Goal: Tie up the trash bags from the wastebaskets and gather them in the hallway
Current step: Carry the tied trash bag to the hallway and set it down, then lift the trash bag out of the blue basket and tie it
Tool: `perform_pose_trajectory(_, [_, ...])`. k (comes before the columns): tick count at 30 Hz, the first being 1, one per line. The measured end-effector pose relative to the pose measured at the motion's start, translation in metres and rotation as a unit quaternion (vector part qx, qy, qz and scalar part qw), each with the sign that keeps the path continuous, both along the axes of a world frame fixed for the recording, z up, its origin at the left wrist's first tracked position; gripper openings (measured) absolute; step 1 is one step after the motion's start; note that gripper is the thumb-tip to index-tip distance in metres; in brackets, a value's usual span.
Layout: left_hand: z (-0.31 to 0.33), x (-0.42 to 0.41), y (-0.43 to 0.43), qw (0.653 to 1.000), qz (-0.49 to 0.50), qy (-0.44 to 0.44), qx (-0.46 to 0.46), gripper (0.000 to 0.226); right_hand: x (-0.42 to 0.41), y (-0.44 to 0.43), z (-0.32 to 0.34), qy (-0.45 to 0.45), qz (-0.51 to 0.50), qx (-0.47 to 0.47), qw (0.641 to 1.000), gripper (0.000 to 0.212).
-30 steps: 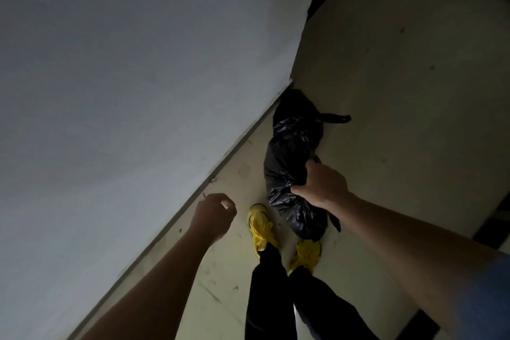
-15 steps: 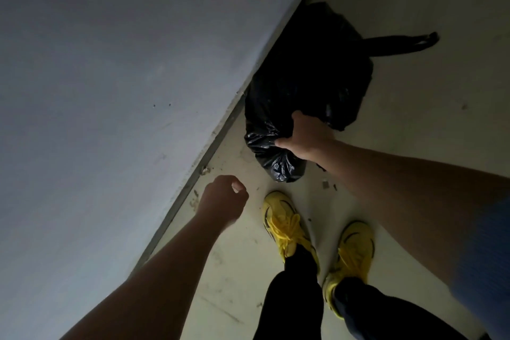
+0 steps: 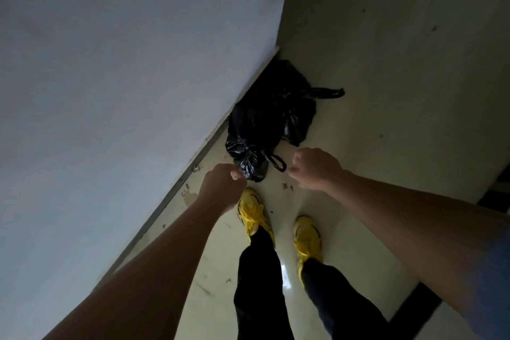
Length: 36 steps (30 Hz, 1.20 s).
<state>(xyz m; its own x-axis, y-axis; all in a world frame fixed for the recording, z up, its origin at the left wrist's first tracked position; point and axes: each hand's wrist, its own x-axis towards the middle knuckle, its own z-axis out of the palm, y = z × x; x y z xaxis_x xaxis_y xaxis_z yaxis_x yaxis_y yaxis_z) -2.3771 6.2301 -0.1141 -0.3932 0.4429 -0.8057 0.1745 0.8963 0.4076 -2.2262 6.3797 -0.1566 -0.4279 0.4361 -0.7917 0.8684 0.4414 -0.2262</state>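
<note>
**Bags on the floor by the wall**

Yellow shoes (image 3: 255, 212) stand nearest. Above them, the left hand (image 3: 220, 188) is loosely clenched on nothing; the right hand (image 3: 314, 168) is curled, its grip empty, beside a bag loop. Beyond, two black bags (image 3: 265, 124) lie on the floor (image 3: 386, 91) against the wall (image 3: 124, 77).

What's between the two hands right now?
In the head view, the near end of the small black bag and its tied loop lie on the floor between the left hand and right hand; neither hand holds it.
</note>
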Motion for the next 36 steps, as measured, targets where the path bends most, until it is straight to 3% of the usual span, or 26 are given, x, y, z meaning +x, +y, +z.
perform_pose_trajectory(4, [0.084,0.029,-0.025,0.998,0.043,0.015,0.034,0.013,0.014,-0.017,0.087,0.013,0.059,0.007,0.998,0.017])
perform_pose_trajectory(7, [0.156,0.053,-0.067,0.994,0.097,0.026,0.035,0.011,0.019,-0.042,0.164,0.024,0.109,0.011,0.994,0.033])
perform_pose_trajectory(11, [0.235,0.091,-0.151,0.982,0.177,0.06,0.028,0.014,0.016,-0.094,0.257,0.055,0.174,0.025,0.983,0.03])
perform_pose_trajectory(16, [0.291,0.145,-0.279,0.96,0.261,0.101,-0.005,0.016,0.009,-0.18,0.321,0.063,0.305,0.028,0.95,0.027])
perform_pose_trajectory(21, [0.328,0.199,-0.424,0.915,0.374,0.143,-0.036,0.018,-0.004,-0.306,0.366,0.077,0.455,0.045,0.886,0.03])
perform_pose_trajectory(28, [0.376,0.306,-0.644,0.841,0.512,0.165,-0.056,0.015,0.01,-0.544,0.416,0.13,0.647,0.072,0.748,0.026])
perform_pose_trajectory(36, [0.445,0.427,-0.867,0.702,0.664,0.23,-0.115,0.014,0.053,-0.831,0.491,0.21,0.78,0.034,0.589,0.031])
